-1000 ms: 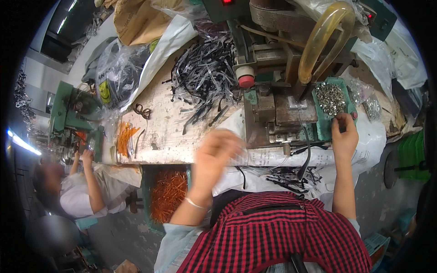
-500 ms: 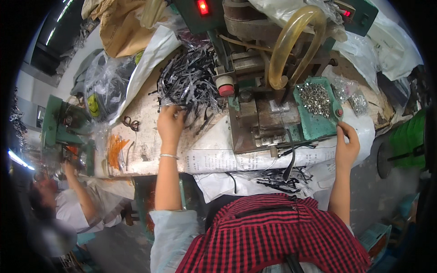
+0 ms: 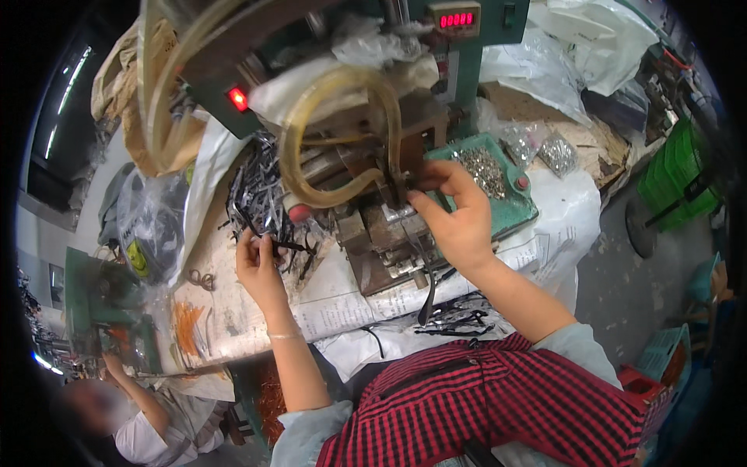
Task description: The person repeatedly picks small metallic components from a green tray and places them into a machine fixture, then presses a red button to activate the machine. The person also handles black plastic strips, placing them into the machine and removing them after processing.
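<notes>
Feeding step at the green press (image 3: 436, 101): right hand (image 3: 455, 218) pinches a black strap (image 3: 428, 272) at the die; left hand (image 3: 261, 265) closes on one from the strap pile (image 3: 261, 194) on the counter (image 3: 342, 300). Next move likely requires precise seating.

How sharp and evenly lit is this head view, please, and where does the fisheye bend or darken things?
Head view: sharp and well lit at the centre, where the left hand touches black strips and the right hand works at the green machine; the red display glows; the co-worker at lower left is blurred; corners go black, and edges bend.
</notes>
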A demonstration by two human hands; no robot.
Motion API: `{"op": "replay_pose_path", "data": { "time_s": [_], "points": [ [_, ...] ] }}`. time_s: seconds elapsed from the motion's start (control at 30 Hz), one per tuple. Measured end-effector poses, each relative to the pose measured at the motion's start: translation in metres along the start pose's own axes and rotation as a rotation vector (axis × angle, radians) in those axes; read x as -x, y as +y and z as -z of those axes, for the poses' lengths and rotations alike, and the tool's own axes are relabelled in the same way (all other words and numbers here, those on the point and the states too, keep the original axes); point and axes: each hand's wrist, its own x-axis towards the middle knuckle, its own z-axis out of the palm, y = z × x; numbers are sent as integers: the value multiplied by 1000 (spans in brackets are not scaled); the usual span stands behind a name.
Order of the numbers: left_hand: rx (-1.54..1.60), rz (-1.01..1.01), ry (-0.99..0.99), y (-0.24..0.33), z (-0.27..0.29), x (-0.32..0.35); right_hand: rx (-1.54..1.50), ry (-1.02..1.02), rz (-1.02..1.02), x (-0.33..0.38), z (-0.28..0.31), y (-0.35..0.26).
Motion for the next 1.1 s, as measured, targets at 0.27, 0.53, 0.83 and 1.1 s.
{"op": "replay_pose_path", "data": {
  "time_s": [0.27, 0.53, 0.83, 1.1],
  "points": [
    [250, -534, -311, 149, -63, 33, -317, -20, -167, 7, -9, -23],
    [-169, -1094, -559, 111, -89, 80, -59, -303, -137, 4, 32, -47],
    [-323, -1214, -528, 94, -110, 91, 495, -43, -33, 27, 106, 67],
    [-316, -1233, -494, 94, -116, 90, 684, -70, -84, 16, 127, 82]
  ]
}}
